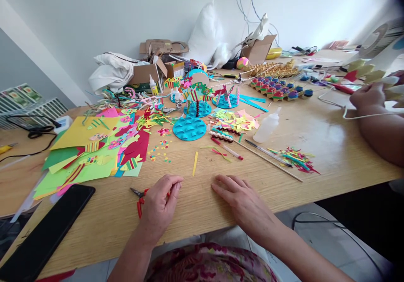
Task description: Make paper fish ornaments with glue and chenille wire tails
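My left hand (160,202) rests near the table's front edge with its fingers curled and thumb against the forefinger; whatever it may hold is hidden. Red-handled scissors (139,198) lie beside and partly under it. My right hand (235,193) lies palm down on the wooden table (189,214), its fingers flat with nothing under them that shows. A thin yellow paper strip (195,163) lies beyond and between the hands. Farther back is a blue scalloped disc (189,129), with decorated blue bases (197,108) behind it.
Coloured paper (85,134) and a black phone (47,231) lie left. Pens, a wooden stick (268,160), paper shreds (295,159) and a white squeeze bottle (267,127) sit right. Another person's hand (368,97) holds something at far right. Boxes stand behind.
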Demonstrator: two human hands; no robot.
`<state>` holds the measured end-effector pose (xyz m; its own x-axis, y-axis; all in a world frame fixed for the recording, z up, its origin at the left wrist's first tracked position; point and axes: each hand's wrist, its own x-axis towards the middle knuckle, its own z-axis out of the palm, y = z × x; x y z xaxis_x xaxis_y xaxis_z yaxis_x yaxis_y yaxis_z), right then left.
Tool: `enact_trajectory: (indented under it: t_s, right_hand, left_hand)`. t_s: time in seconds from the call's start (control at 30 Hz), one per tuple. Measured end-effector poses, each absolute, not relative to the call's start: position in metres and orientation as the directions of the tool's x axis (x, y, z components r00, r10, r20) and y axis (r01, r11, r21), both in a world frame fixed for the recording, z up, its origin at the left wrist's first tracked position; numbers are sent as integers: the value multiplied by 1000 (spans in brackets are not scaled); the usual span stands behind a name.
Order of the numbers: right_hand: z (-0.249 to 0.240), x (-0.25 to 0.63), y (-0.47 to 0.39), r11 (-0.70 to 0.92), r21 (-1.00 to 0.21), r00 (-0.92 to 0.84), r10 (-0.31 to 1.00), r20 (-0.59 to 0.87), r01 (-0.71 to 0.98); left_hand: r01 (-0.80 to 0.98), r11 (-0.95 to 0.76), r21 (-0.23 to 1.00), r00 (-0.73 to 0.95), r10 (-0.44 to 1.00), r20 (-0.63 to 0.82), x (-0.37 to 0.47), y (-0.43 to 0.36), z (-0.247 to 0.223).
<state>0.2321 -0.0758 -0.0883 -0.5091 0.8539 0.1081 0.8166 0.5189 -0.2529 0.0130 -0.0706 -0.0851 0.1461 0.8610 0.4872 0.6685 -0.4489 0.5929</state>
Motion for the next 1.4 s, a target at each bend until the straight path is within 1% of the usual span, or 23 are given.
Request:
enact_trajectory:
  t_s: [0.17,0.27,0.33,0.5,0.57,0.67,0.73,0.8,0.83,0.87,0.93,0.97,1.0,1.03,1.07,1.13,1.17,1.23,1.27,1.3,1.33,1.37,1.4]
  right_hand:
    - [-100,221,-95,475,-355,-431,880,198,805]
    - [-105,212,-102,466,-370,-416,885,210,804]
    - [-107,208,-105,480,-337,-433,877,209,810]
    - [-104,204,-107,591,-164,-543,798,262,790]
    - [-101,206,-107,628,-112,-587,766,262,770]
    - [-98,214,-107,668,-67,-635,729,256,741]
    - [-99,223,-106,689,-74,-654,712,255,721]
    - [-101,234,-103,676,-136,-629,728,272,724]
    - [-102,240,-100,648,-200,-588,756,287,735]
    - [-103,246,-95,599,-293,-523,798,301,746]
    - [-102,256,-85,423,-557,-312,906,287,715]
    - [-100,260,-79,302,-705,-192,953,233,642]
    - [-97,264,-74,172,-834,-84,985,150,524]
    - [-93,267,-69,48,-927,-2,999,51,371]
    - [-89,269,-64,-60,-976,49,998,-51,207]
    - [-82,275,-58,-203,-977,64,976,-207,-72]
    - [-78,279,-55,-237,-958,60,967,-249,-160]
    - [-74,291,-50,-257,-939,73,958,-279,-227]
    - [-72,298,-47,-242,-947,101,958,-267,-210]
    - [-70,308,-44,-214,-965,147,961,-236,-154]
    - [-69,318,-41,-183,-982,202,961,-190,-55]
    - [-68,329,-38,-156,-984,266,956,-127,90]
    - [-68,341,-34,-143,-950,328,943,-47,277]
  left_hand:
    - [665,-440,604,143,868,476,13,-71,-85]
    - [660,-447,603,153,867,475,12,-71,-85]
    - [661,-448,601,156,867,474,12,-72,-86]
    - [663,-448,600,152,865,478,14,-72,-85]
    - [658,-461,595,161,858,487,15,-72,-85]
    - [657,-470,590,164,853,496,14,-72,-86]
    - [659,-468,589,161,853,497,14,-72,-87]
    - [663,-465,586,160,853,496,13,-72,-87]
    - [665,-465,584,161,853,497,13,-72,-88]
    - [667,-466,582,162,853,497,13,-72,-88]
    - [669,-470,576,169,851,498,13,-71,-88]
    - [671,-474,571,174,848,500,13,-71,-88]
    - [672,-479,564,180,845,503,13,-71,-89]
    - [673,-486,557,185,841,509,13,-70,-89]
    - [674,-492,551,190,836,515,13,-70,-89]
    - [672,-507,540,199,825,528,12,-70,-90]
    - [670,-514,535,202,820,535,12,-70,-90]
    - [669,-525,526,202,810,550,10,-69,-90]
    - [669,-530,521,203,804,558,10,-69,-90]
    - [668,-537,515,204,798,567,10,-68,-90]
    - [667,-544,510,206,792,574,9,-68,-90]
    - [665,-549,507,210,788,579,9,-68,-90]
    - [662,-553,505,212,785,581,9,-68,-90]
